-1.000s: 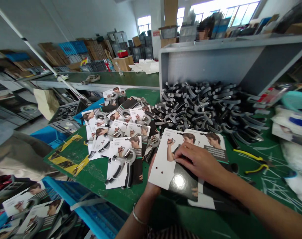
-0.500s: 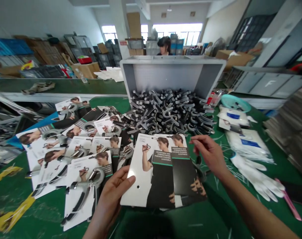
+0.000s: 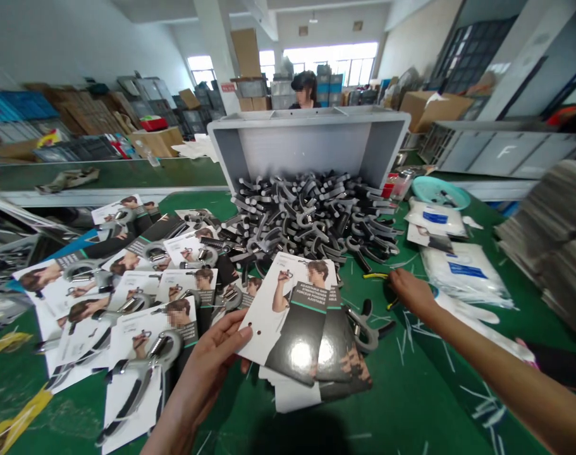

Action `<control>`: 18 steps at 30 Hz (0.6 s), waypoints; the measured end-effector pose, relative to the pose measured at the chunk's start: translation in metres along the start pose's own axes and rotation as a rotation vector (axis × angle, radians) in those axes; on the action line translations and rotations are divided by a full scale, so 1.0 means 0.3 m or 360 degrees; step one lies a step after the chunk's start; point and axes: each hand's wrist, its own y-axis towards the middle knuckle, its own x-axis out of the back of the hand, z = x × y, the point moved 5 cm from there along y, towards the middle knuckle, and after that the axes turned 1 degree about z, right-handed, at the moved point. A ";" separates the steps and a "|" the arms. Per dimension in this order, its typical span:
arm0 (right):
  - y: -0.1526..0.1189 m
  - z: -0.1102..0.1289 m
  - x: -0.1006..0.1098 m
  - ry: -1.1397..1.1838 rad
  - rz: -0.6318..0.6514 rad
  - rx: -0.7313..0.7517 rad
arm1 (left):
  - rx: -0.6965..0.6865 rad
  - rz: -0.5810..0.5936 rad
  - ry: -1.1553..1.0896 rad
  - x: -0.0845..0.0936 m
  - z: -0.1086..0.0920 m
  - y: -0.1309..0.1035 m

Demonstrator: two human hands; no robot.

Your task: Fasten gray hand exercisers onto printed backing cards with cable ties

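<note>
My left hand (image 3: 224,344) is closed on the left edge of some printed backing cards (image 3: 300,322), with thumb on top. The cards overlap and tilt above the table; more cards lie under them. Just right of them a grey and black hand grip (image 3: 366,332) rests on the green table. My right hand (image 3: 413,294) is closed on a small tool with yellow handles (image 3: 375,276); its exact kind is partly hidden by the fingers. To the left, several cards with hand grips on them (image 3: 145,373) overlap. A large heap of loose hand grips (image 3: 311,218) lies ahead.
A grey crate (image 3: 306,148) lies on its side behind the heap. On the right are plastic-bagged packs (image 3: 465,272), a white glove (image 3: 480,325), a turquoise bowl (image 3: 442,191) and stacked cardboard (image 3: 548,234). White strips litter the table. A person (image 3: 305,91) is beyond the crate.
My right hand has moved right, away from the cards, and taken hold of the yellow-handled tool. The cards in my left hand have shifted and fanned differently, uncovering the hand grip beside them.
</note>
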 end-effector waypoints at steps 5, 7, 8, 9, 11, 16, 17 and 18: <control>0.015 -0.014 -0.011 -0.0025 0.0030 -0.0087 | 0.0049 -0.0038 -0.0018 0.012 0.003 -0.017; 0.032 -0.025 -0.009 0.0025 0.0071 -0.0087 | 0.0073 -0.0039 -0.0025 0.010 0.003 -0.016; 0.040 -0.029 -0.006 0.0059 0.0091 -0.0070 | 0.0079 -0.0039 -0.0041 0.009 0.003 -0.017; 0.047 -0.032 -0.004 0.0097 0.0106 -0.0047 | 0.0083 -0.0037 -0.0069 0.008 0.004 -0.018; 0.054 -0.030 0.005 0.0183 0.0104 0.0010 | 0.0080 -0.0029 -0.0141 0.011 0.007 -0.022; 0.037 -0.017 0.086 0.0540 -0.0130 0.0138 | 0.0071 -0.0066 -0.0153 0.058 -0.006 -0.038; 0.031 -0.021 0.121 0.0649 -0.0212 0.0148 | 0.0058 -0.0071 -0.0122 0.071 -0.017 -0.041; 0.027 -0.028 0.162 0.0770 -0.0298 0.0155 | 0.0042 -0.0069 -0.0084 0.084 -0.030 -0.043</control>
